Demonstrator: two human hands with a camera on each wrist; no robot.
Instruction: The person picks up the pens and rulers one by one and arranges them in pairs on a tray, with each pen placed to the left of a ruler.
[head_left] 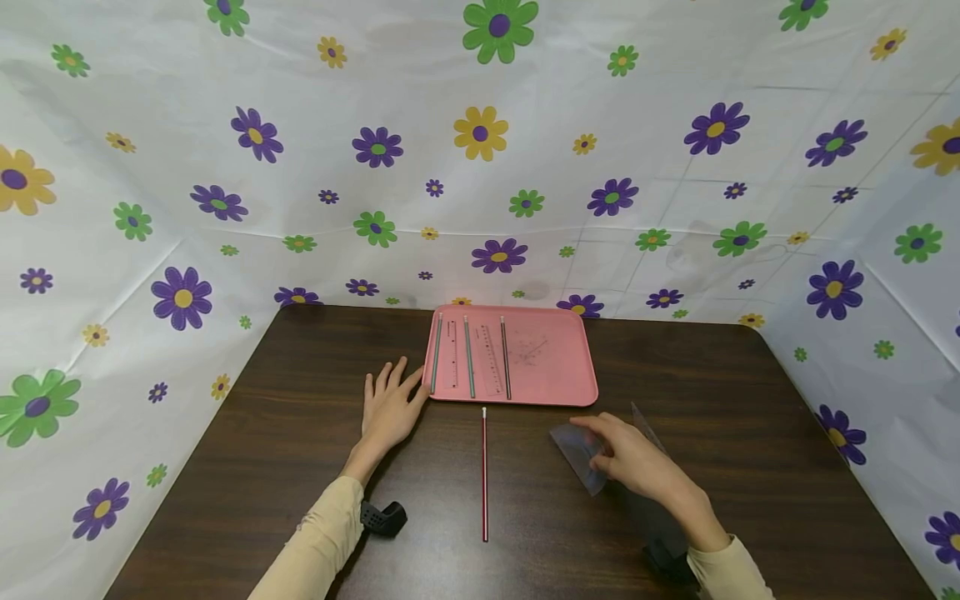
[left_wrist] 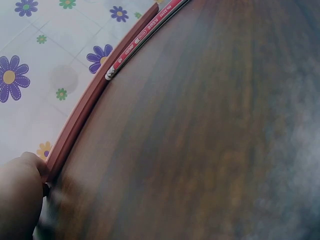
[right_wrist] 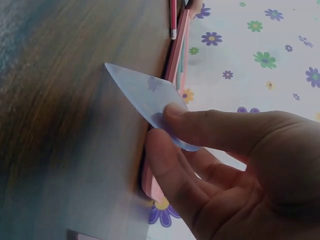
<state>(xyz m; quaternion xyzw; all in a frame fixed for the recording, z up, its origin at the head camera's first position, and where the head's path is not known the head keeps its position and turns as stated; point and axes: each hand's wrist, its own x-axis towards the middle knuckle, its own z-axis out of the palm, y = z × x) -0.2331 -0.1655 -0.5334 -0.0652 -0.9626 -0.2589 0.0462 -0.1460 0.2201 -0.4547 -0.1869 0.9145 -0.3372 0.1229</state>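
My right hand [head_left: 633,458] pinches a clear bluish set square [head_left: 577,454] between thumb and fingers, above the table to the right of the red pencil. In the right wrist view one pointed corner of the set square [right_wrist: 142,95] sticks out past the fingertips. My left hand [head_left: 392,406] rests at the near left corner of the pink tray [head_left: 555,367], fingers spread and the thumb side touching its rim. On the tray lie several pencils [head_left: 469,358] and two clear rulers [head_left: 491,360]. A red striped pencil [head_left: 484,479] lies on the table in front of the tray.
Another clear plastic piece [head_left: 647,427] shows partly behind my right hand; its full shape is hidden. The dark wooden table [head_left: 315,350] meets a flower-patterned sheet [head_left: 420,183] at the back and sides.
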